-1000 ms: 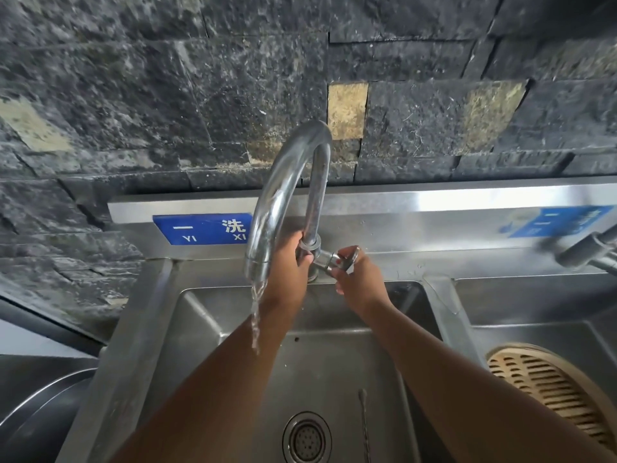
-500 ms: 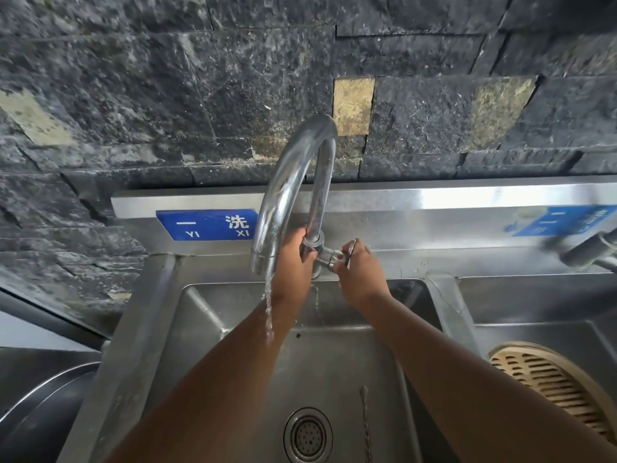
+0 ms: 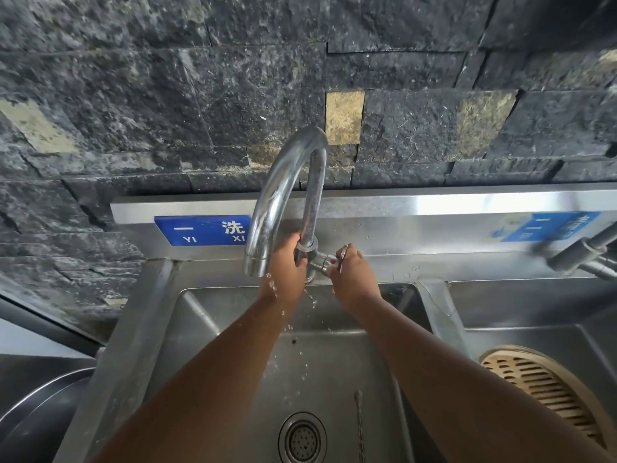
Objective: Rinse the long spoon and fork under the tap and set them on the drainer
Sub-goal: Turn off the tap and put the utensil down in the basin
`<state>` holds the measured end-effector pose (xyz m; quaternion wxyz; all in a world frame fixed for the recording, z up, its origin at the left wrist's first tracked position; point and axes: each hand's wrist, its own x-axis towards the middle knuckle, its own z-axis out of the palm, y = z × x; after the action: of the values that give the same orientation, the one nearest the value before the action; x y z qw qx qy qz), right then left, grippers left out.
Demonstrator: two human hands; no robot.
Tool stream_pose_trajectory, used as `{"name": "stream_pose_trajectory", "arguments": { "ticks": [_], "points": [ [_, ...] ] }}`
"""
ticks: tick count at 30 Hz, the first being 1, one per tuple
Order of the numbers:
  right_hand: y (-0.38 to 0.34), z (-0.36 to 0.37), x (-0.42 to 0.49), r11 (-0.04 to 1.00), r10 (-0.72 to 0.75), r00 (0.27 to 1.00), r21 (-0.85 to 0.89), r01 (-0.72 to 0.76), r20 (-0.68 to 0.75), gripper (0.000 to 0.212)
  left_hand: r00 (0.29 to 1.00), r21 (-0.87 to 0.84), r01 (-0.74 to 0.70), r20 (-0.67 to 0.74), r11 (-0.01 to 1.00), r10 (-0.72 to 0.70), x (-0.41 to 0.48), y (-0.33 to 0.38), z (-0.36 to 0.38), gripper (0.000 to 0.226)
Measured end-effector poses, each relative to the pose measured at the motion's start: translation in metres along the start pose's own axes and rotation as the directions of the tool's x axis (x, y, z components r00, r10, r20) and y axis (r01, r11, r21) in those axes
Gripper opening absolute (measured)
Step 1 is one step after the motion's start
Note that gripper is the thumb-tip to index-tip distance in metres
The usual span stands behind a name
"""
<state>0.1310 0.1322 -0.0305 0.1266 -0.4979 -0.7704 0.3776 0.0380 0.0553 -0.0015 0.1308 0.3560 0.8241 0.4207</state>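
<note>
Two bare hands are working at the curved chrome tap (image 3: 283,195), and neither is holding cutlery. The left hand (image 3: 283,275) is wrapping its fingers (image 3: 299,259) round the base of the tap's upright pipe, bracing it. The right hand (image 3: 355,279) is pinching the small round metal valve handle (image 3: 342,257) just right of that pipe, fingertips clamped on its rim. Only scattered drops are falling from the spout. The long spoon and fork are not plainly showing. A thin twisted metal rod (image 3: 359,426) is lying below the tap beside the round perforated drain strainer (image 3: 302,439); whether it is one of them I cannot tell.

Wet fingers could be slipping on that slick handle, leaving the valve half turned. Too hard a twist risks sending a jet splashing out of the basin. If the bracing hand is loosening, the spout may be swinging aside.

The stainless steel sink basin (image 3: 207,329) is glistening with droplets. Right of the tap, a second basin is holding a round slatted bamboo tray (image 3: 541,392), possibly the drainer. Behind the tap, a blue sign with white characters (image 3: 203,230) is sitting under a rough dark stone wall (image 3: 167,95).
</note>
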Motion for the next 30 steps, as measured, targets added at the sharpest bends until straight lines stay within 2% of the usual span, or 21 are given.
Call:
{"name": "stream_pose_trajectory", "arguments": {
  "ticks": [4,5,8,10,13,16,19,22,25,27,29,30],
  "points": [
    [-0.005,-0.006,-0.004,1.0,0.01,0.999,-0.027,-0.008,0.041,0.026,0.999,0.094,-0.023,0.046,0.995,0.019,-0.001,-0.007,-0.003,0.06],
    [-0.005,-0.01,-0.005,0.999,0.007,0.998,-0.051,-0.003,0.065,0.034,0.997,0.126,-0.02,0.081,0.992,0.01,-0.002,-0.009,-0.003,0.064],
    [0.002,-0.023,-0.017,0.995,-0.013,0.994,-0.101,0.025,0.111,0.078,0.988,0.1,0.025,0.15,0.995,-0.04,-0.015,-0.014,-0.004,0.076],
    [0.014,-0.032,-0.036,1.0,-0.008,0.996,0.002,0.007,0.085,0.09,0.989,0.022,0.068,0.132,0.997,-0.07,-0.032,-0.02,-0.003,0.073],
    [0.05,-0.026,-0.077,0.984,0.076,0.997,0.159,-0.075,-0.003,0.077,0.984,-0.031,0.11,0.143,0.993,-0.104,-0.075,-0.044,0.004,0.059],
    [0.099,0.003,-0.119,0.974,0.176,0.984,0.137,-0.179,0.035,0.049,0.954,-0.112,0.229,0.223,0.967,-0.2,-0.127,-0.078,0.023,0.045],
    [0.153,0.041,-0.151,0.944,0.313,0.93,0.046,-0.327,0.194,0.023,0.833,-0.166,0.504,0.351,0.847,-0.427,-0.179,-0.122,0.05,0.035],
    [0.206,0.074,-0.175,0.874,0.468,0.85,0.016,-0.486,0.242,0.018,0.706,-0.146,0.672,0.425,0.726,-0.567,-0.227,-0.167,0.078,0.018],
    [0.247,0.093,-0.196,0.807,0.575,0.774,-0.025,-0.59,0.266,0.012,0.614,0.059,0.698,0.464,0.714,-0.639,-0.266,-0.206,0.097,0.014],
    [0.271,0.098,-0.209,0.798,0.596,0.728,-0.147,-0.585,0.338,0.01,0.483,0.278,0.655,0.562,0.703,-0.672,-0.288,-0.226,0.106,0.011],
    [0.292,0.103,-0.218,0.771,0.637,0.698,-0.257,-0.583,0.327,0.02,0.369,0.394,0.602,0.634,0.695,-0.679,-0.303,-0.238,0.114,0.007],
    [0.298,0.106,-0.219,0.757,0.653,0.695,-0.284,-0.588,0.301,0.026,0.353,0.406,0.595,0.644,0.694,-0.679,-0.307,-0.242,0.12,0.005]
  ]
}}
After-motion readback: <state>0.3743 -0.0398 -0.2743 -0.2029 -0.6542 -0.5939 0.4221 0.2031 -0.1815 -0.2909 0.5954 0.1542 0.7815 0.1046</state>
